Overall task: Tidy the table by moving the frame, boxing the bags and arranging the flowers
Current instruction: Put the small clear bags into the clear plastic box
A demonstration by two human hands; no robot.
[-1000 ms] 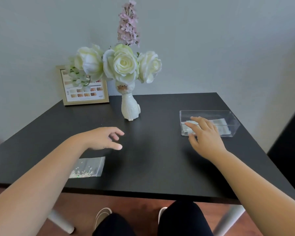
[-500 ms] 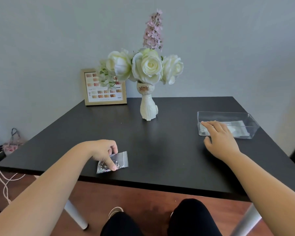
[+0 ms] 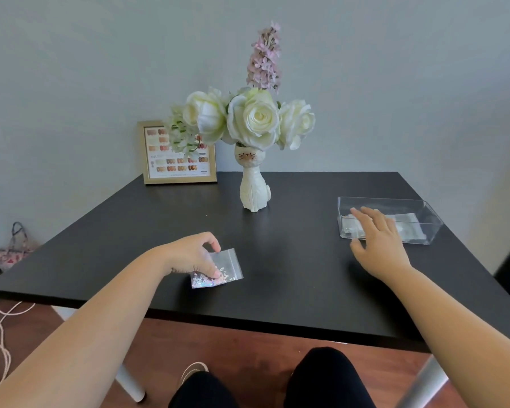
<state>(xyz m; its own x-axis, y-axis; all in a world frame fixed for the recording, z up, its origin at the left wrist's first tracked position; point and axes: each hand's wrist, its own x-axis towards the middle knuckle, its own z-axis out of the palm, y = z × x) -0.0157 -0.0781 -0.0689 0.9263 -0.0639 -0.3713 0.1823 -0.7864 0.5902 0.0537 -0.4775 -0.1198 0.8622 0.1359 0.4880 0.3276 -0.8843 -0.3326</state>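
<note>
Left hand [image 3: 193,254] was closed on a glitter bag [image 3: 218,269]; right hand [image 3: 377,240], released, was laid at the clear box [image 3: 424,210]. Other bags [image 3: 407,223] were already boxed, so this one was judged the last.

Left hand [image 3: 189,254] pinching a glitter bag [image 3: 223,267] on the black table [image 3: 292,275]; right hand [image 3: 377,245] at clear box [image 3: 430,214].

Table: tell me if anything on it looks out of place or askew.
One small glitter bag lies loose near the front edge of the table, pinched by the left hand, while other bags sit in the clear box by the right hand. The vase stands upright. Nothing is spilled.
</note>
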